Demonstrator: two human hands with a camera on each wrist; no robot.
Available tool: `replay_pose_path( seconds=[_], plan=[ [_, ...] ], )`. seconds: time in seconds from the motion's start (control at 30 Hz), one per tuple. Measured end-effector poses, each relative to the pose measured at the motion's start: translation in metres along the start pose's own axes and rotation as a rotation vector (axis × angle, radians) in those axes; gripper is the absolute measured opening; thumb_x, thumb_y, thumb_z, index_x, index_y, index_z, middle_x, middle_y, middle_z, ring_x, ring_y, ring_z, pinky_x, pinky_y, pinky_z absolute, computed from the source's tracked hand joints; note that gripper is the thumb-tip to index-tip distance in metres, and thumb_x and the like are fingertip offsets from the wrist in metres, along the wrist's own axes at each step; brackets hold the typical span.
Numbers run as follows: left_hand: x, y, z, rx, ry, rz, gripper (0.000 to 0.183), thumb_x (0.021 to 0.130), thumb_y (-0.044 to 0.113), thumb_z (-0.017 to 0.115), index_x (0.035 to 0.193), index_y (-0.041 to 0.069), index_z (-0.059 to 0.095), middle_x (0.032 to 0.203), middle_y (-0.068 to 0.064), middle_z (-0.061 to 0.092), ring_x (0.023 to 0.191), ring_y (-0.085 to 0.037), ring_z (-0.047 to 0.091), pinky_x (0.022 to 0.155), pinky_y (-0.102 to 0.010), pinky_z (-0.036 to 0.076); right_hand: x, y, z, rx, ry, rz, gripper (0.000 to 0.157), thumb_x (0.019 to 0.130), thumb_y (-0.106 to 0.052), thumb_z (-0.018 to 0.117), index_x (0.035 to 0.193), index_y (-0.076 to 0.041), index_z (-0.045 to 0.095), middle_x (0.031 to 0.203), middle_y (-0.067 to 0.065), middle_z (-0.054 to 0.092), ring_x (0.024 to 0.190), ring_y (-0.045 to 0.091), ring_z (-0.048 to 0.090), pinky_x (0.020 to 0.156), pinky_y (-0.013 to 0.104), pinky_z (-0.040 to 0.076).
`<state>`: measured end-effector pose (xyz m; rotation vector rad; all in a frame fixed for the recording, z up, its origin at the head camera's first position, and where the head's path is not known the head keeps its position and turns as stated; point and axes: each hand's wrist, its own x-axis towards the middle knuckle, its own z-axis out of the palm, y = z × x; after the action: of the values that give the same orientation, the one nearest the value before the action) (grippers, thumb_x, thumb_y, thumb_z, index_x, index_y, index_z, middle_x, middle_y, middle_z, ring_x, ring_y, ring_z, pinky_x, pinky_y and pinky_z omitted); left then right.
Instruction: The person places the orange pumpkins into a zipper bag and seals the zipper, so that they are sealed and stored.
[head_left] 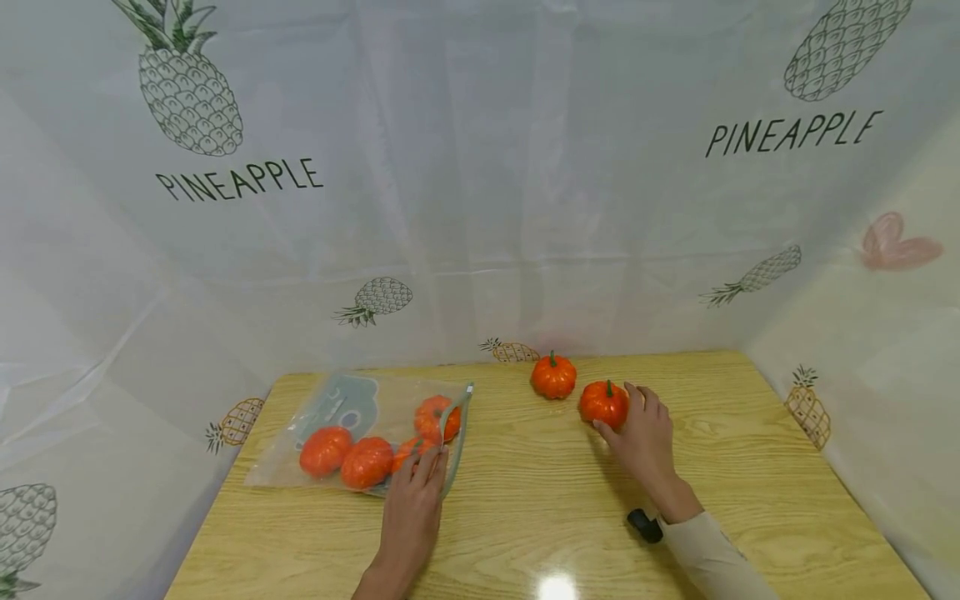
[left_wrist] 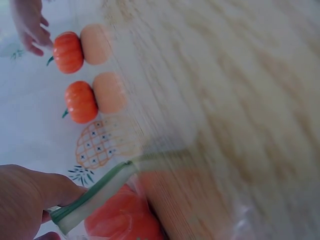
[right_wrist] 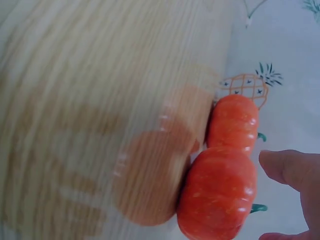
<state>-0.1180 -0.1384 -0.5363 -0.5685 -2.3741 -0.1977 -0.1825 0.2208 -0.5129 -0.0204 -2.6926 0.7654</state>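
Observation:
My left hand (head_left: 414,508) pinches the green zip edge of a clear zip-top bag (head_left: 277,462), which lies flat at the left of the table. Several small orange toy pumpkins (head_left: 367,463) lie inside the bag, one partly covered by the left fingers. In the left wrist view, the bag's green zip strip (left_wrist: 95,197) runs out from beside the thumb. My right hand (head_left: 643,437) is at a green-stemmed toy pumpkin (head_left: 602,403), thumb and fingers spread about its side. In the right wrist view, the thumb (right_wrist: 285,167) stands a little apart from that pumpkin (right_wrist: 217,192).
Another toy pumpkin (head_left: 553,377) sits behind and left of the one at my right hand, near the table's back edge. The wood-grain table (head_left: 525,508) is bounded by a white pineapple-print sheet (head_left: 480,208). A black object (head_left: 645,526) shows by the right wrist.

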Motion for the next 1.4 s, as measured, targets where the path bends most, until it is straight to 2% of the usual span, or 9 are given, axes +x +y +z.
replay_pose_path(
  seconds=[0.43,0.73,0.9,1.17,1.4],
  plan=[
    [0.0,0.001,-0.002,0.004,-0.006,0.001,0.065,0.065,-0.008,0.094,0.127,-0.001,0.076,0.121,-0.011,0.065,0.1,-0.031,0.062,0.074,-0.042,0.058,0.004,0.009,0.008,0.014,-0.098,0.102,0.085,0.093,-0.027,0.082,0.151,0.016,0.037,0.143,0.045,0.043,0.124,0.066,0.045,0.102,0.075,0.039],
    [0.001,0.001,-0.001,0.016,-0.006,0.012,0.064,0.065,-0.008,0.094,0.126,0.0,0.076,0.121,-0.01,0.065,0.099,-0.03,0.06,0.074,-0.041,0.057,0.009,0.015,0.013,0.013,-0.14,0.113,0.082,0.094,-0.028,0.081,0.148,0.017,0.039,0.136,0.045,0.052,0.12,0.065,0.052,0.099,0.073,0.043],
    [0.001,0.0,-0.002,0.014,-0.004,0.011,0.064,0.065,-0.007,0.094,0.126,0.0,0.076,0.121,-0.01,0.065,0.1,-0.03,0.061,0.075,-0.04,0.058,0.01,0.013,0.014,0.032,-0.119,0.098,0.08,0.093,-0.026,0.082,0.145,0.018,0.041,0.134,0.045,0.054,0.118,0.064,0.054,0.098,0.072,0.045],
    [0.002,0.001,-0.002,0.018,-0.005,0.006,0.062,0.067,-0.008,0.094,0.126,0.001,0.077,0.119,-0.01,0.065,0.101,-0.031,0.061,0.077,-0.041,0.059,0.001,-0.005,0.013,0.089,-0.121,0.061,0.079,0.092,-0.024,0.083,0.146,0.017,0.043,0.138,0.041,0.055,0.12,0.061,0.054,0.098,0.072,0.046],
    [0.002,0.0,-0.003,0.015,-0.008,0.001,0.061,0.068,-0.008,0.094,0.126,0.0,0.077,0.119,-0.01,0.066,0.105,-0.033,0.063,0.083,-0.043,0.06,-0.012,-0.035,0.026,0.13,-0.127,-0.038,0.08,0.09,-0.022,0.086,0.147,0.014,0.045,0.137,0.034,0.059,0.122,0.056,0.055,0.101,0.07,0.046]
  ],
)
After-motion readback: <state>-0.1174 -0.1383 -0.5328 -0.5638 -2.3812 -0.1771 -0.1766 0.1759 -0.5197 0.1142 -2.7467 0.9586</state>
